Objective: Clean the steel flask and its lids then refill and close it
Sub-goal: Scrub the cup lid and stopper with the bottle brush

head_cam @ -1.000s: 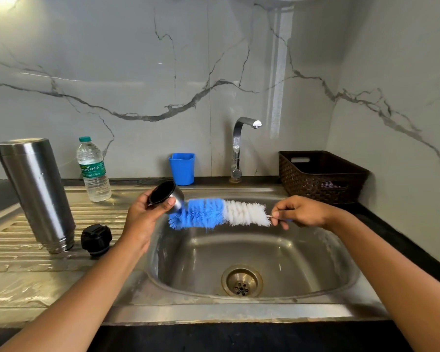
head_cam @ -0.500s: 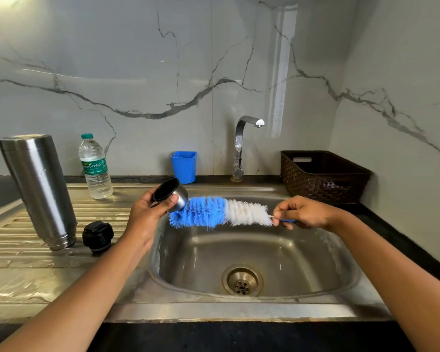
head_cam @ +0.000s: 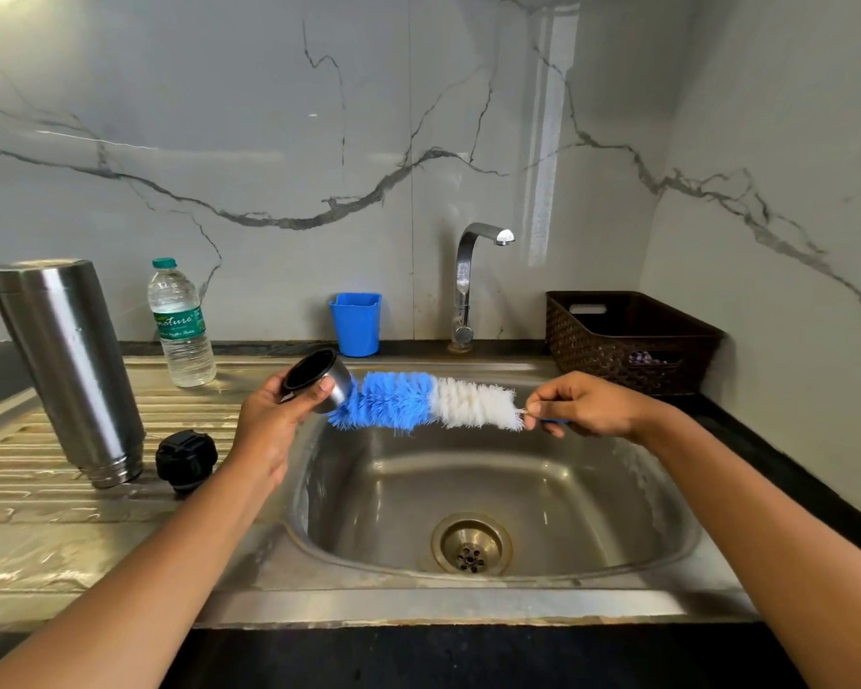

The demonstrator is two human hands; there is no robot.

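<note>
three things stand left of sink [head_cam: 632,494]: flask [head_cam: 65,370], stopper [head_cam: 186,460], bottle [head_cam: 180,325]

Stopper [head_cam: 186,461] right of flask [head_cam: 70,370].

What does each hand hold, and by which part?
Left hand grips the steel cup lid round its side; right hand pinches the blue-and-white bottle brush by its handle.
</note>
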